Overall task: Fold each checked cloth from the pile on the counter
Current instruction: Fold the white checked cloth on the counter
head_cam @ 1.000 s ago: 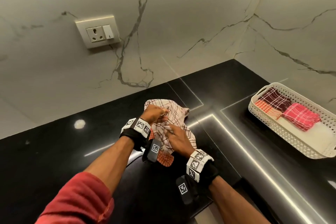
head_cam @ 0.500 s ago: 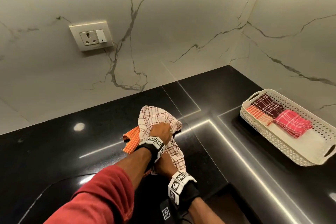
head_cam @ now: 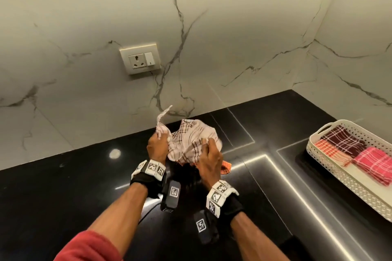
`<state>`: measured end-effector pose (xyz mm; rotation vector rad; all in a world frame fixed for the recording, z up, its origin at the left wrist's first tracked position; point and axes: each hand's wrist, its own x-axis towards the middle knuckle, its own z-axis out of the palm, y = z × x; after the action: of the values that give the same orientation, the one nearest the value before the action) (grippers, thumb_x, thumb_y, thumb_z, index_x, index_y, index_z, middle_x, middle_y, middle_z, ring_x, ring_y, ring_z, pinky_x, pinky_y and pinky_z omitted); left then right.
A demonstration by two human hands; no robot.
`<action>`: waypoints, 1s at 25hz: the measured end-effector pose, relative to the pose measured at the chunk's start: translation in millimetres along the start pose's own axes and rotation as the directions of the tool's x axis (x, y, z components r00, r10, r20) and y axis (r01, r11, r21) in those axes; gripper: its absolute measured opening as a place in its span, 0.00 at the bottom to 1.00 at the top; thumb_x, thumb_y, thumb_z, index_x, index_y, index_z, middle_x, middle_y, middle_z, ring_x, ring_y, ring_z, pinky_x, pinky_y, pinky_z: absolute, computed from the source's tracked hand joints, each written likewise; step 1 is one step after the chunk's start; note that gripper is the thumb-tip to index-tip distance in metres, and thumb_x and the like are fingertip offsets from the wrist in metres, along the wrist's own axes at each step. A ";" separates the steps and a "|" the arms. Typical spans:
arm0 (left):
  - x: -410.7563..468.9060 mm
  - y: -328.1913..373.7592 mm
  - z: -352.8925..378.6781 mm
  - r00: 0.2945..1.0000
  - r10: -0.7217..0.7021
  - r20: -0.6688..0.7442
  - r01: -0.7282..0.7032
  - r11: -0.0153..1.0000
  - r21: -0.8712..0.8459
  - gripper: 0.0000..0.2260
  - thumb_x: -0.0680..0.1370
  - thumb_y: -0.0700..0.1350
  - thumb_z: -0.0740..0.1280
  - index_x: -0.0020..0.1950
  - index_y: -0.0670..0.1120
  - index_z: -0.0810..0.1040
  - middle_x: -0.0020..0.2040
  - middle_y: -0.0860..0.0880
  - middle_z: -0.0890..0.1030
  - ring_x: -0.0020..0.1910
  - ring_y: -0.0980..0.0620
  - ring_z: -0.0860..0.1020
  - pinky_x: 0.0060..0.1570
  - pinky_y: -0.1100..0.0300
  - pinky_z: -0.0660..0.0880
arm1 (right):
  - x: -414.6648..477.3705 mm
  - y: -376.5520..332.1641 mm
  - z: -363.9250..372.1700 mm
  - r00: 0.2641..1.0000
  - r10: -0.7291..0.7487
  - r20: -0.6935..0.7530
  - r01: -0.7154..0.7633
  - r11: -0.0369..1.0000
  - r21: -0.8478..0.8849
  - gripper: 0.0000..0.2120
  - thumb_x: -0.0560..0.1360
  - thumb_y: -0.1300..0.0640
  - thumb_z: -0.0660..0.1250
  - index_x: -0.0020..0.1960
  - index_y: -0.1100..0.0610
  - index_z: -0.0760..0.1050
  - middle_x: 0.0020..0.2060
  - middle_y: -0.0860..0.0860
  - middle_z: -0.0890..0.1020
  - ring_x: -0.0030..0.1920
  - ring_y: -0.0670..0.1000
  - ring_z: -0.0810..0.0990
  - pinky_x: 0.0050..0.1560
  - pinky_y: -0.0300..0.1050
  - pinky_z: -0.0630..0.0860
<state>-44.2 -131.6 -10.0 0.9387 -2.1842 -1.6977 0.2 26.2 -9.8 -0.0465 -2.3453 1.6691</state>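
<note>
- Cream fabric with thin brown checks, one crumpled cloth (head_cam: 191, 142), sits bunched at mid-frame in the head view, held just above the glossy black stone counter (head_cam: 63, 197).
- My left hand (head_cam: 157, 148) pinches its left side, fingers curled tight on fabric; a twisted tip sticks up past them toward the marble wall.
- My right hand (head_cam: 210, 159) grips the lower right edge, fingers wrapped round a fold.
- The bulk lies between the two grips and slightly above them in the frame. It is too bunched to show a long axis, and neither hand is nearer. I judge the hands must part left and right to draw one edge straight.
- A scrap of orange checked cloth (head_cam: 226, 167) peeks out just beside my right hand, on the counter.
- At the right edge of the frame, well apart from my hands, a white perforated plastic basket (head_cam: 350, 184) holds folded maroon, orange and pink checked cloths.
</note>
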 end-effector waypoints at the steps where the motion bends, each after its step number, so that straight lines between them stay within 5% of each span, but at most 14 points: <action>1: 0.3 -18.4 -7.8 0.995 -0.087 0.039 0.083 0.993 0.082 0.16 0.80 0.50 0.62 0.57 0.39 0.80 0.57 0.38 0.80 0.56 0.39 0.78 0.51 0.55 0.70 | -12.4 0.6 7.2 0.998 0.032 0.062 -0.035 0.998 0.055 0.11 0.82 0.52 0.57 0.44 0.54 0.72 0.37 0.51 0.79 0.37 0.48 0.78 0.37 0.47 0.77; 3: -5.0 -48.3 -22.5 0.948 -0.297 0.117 0.277 0.947 0.163 0.16 0.81 0.44 0.60 0.62 0.33 0.76 0.62 0.35 0.77 0.61 0.38 0.76 0.54 0.55 0.70 | -31.0 8.7 18.7 0.924 0.177 0.340 -0.205 0.978 0.049 0.12 0.82 0.53 0.59 0.42 0.56 0.73 0.41 0.53 0.80 0.43 0.51 0.79 0.43 0.51 0.77; 4: -7.2 -59.2 -29.7 0.921 -0.366 0.133 0.350 0.928 0.127 0.16 0.81 0.41 0.60 0.64 0.31 0.74 0.63 0.33 0.76 0.63 0.37 0.75 0.56 0.54 0.71 | -37.4 15.5 21.0 0.818 0.246 0.520 -0.251 0.966 -0.062 0.13 0.82 0.53 0.60 0.40 0.56 0.73 0.41 0.55 0.80 0.44 0.54 0.78 0.45 0.50 0.74; 7: -12.2 -80.4 -54.6 0.881 -0.445 0.159 0.470 0.861 -0.193 0.17 0.77 0.35 0.65 0.63 0.28 0.74 0.54 0.35 0.79 0.55 0.39 0.78 0.59 0.47 0.75 | -56.8 39.9 17.3 0.431 0.410 0.804 0.040 0.881 -0.471 0.16 0.81 0.51 0.61 0.47 0.64 0.77 0.50 0.63 0.79 0.50 0.54 0.76 0.47 0.43 0.66; 9: -15.6 -82.6 -72.6 0.884 -0.443 0.146 0.466 0.849 -0.247 0.20 0.75 0.37 0.67 0.65 0.30 0.72 0.53 0.36 0.79 0.53 0.41 0.79 0.58 0.50 0.74 | -65.0 38.1 15.1 0.308 0.418 0.855 0.153 0.865 -0.478 0.19 0.81 0.51 0.62 0.57 0.69 0.77 0.57 0.65 0.79 0.56 0.58 0.78 0.49 0.43 0.68; 13: -30.3 -85.6 -115.4 0.937 -0.317 -0.148 0.346 0.902 0.257 0.24 0.75 0.53 0.68 0.61 0.34 0.77 0.61 0.34 0.78 0.61 0.35 0.76 0.58 0.50 0.74 | -68.4 -14.2 30.7 0.129 0.397 0.909 0.279 0.865 -0.417 0.22 0.80 0.49 0.65 0.59 0.70 0.77 0.52 0.62 0.80 0.52 0.57 0.77 0.58 0.52 0.73; 15: -44.7 -100.2 -140.9 0.940 -0.227 -0.254 0.331 0.781 0.529 0.20 0.75 0.49 0.66 0.59 0.35 0.77 0.59 0.34 0.79 0.58 0.35 0.77 0.54 0.49 0.75 | -69.4 -43.4 46.0 0.029 0.426 0.904 0.346 0.844 -0.409 0.20 0.79 0.49 0.66 0.56 0.68 0.79 0.49 0.59 0.81 0.49 0.56 0.79 0.56 0.53 0.75; 17: -54.9 -128.1 -169.7 0.974 -0.084 -0.211 0.219 0.592 0.776 0.19 0.74 0.44 0.67 0.62 0.37 0.72 0.60 0.39 0.77 0.59 0.38 0.78 0.53 0.48 0.75 | -75.2 -65.5 64.8 -0.061 0.423 0.904 0.365 0.853 -0.374 0.15 0.79 0.51 0.66 0.50 0.63 0.79 0.39 0.53 0.79 0.39 0.50 0.76 0.45 0.45 0.73; 19: -55.8 -158.8 -196.8 0.988 0.143 0.054 -0.114 0.450 0.886 0.21 0.73 0.40 0.66 0.65 0.43 0.69 0.62 0.44 0.74 0.60 0.41 0.75 0.54 0.47 0.75 | -89.0 -77.6 89.6 -0.001 0.376 0.927 0.295 0.886 -0.359 0.13 0.79 0.50 0.66 0.48 0.61 0.79 0.35 0.50 0.77 0.37 0.48 0.74 0.43 0.43 0.71; 22: -47.5 -174.9 -217.1 0.900 0.247 0.359 -0.427 0.331 0.842 0.14 0.78 0.44 0.62 0.63 0.47 0.73 0.59 0.47 0.74 0.58 0.44 0.74 0.55 0.48 0.73 | -114.3 -76.3 133.3 0.362 0.266 0.894 0.105 0.941 -0.322 0.15 0.80 0.52 0.64 0.49 0.65 0.80 0.44 0.55 0.83 0.47 0.52 0.80 0.52 0.47 0.77; 24: -39.2 -176.4 -222.5 0.906 0.260 0.334 -0.418 0.428 0.801 0.10 0.80 0.47 0.61 0.57 0.45 0.76 0.54 0.44 0.77 0.56 0.43 0.75 0.52 0.48 0.73 | -131.0 -69.9 157.6 0.459 0.262 0.849 0.143 0.922 -0.361 0.14 0.80 0.54 0.63 0.49 0.65 0.81 0.49 0.59 0.83 0.50 0.54 0.79 0.54 0.48 0.76; 25: -37.1 -177.1 -224.1 0.929 0.268 0.254 -0.366 0.572 0.734 0.10 0.80 0.47 0.60 0.53 0.43 0.77 0.51 0.43 0.78 0.53 0.42 0.76 0.50 0.49 0.72 | -137.6 -66.2 165.3 0.493 0.251 0.833 0.136 0.923 -0.359 0.13 0.80 0.55 0.64 0.44 0.63 0.80 0.45 0.60 0.82 0.46 0.53 0.79 0.50 0.47 0.75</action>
<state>165.3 -308.7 -97.7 0.5052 -2.9974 -0.5972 103.3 -173.4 -25.0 0.8891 -3.4223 1.3634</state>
